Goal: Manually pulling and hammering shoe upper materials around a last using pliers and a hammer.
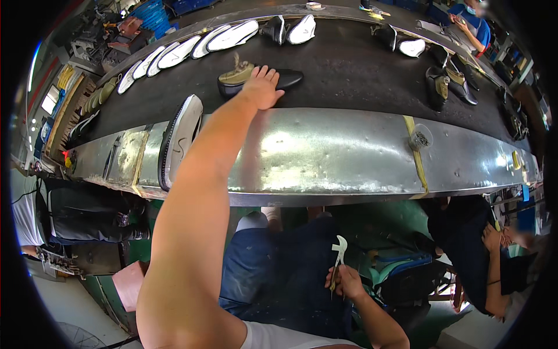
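A black shoe with an olive-coloured last in its opening lies sideways on the dark belt. My left hand reaches far over the bench and rests on the shoe's middle, its fingers stretched and thumb apart; the part under the palm is hidden. Low by my lap, my right hand is closed round the handle of pincers, whose pale metal head points up. Beside my left forearm, a shoe with a white sole and dark upper lies on the metal bench edge.
White-soled shoes line the belt's far side. More black shoes on lasts lie at the right. A clear cup of small metal bits stands on the metal ledge. Co-workers sit at the right and far right.
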The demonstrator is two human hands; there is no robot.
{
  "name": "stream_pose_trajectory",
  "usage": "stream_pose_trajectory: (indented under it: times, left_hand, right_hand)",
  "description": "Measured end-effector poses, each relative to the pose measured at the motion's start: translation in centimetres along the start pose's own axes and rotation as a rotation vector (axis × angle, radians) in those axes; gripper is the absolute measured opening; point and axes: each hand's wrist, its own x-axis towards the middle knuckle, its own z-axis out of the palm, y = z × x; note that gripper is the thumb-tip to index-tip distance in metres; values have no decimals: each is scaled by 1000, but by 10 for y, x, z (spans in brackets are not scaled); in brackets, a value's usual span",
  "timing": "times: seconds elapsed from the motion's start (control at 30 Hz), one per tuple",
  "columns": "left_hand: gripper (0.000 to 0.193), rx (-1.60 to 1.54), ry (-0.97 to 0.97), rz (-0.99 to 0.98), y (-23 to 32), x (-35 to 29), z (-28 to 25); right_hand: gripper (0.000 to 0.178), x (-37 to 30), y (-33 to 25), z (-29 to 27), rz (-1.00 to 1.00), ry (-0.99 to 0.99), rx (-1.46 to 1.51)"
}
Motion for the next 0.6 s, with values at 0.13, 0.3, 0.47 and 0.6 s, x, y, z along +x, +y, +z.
stream_pose_trajectory:
  times: [0.13,0.3,0.47,0.6]
  left_hand:
    - [56,-225,154,34,1,13,-6]
    - [41,-413,41,-197,-38,-56,-54]
    - [68,-279,-401,-527,-179,-131,-21]
    - [80,-839,-173,-699,-196,-165,8]
  right_hand:
    - [53,3,5,-5,-46,20,43]
    - [54,7,-1,-6,-13,15,39]
    - [47,6,3,-1,-44,12,47]
    - [45,3,3,7,-44,16,45]
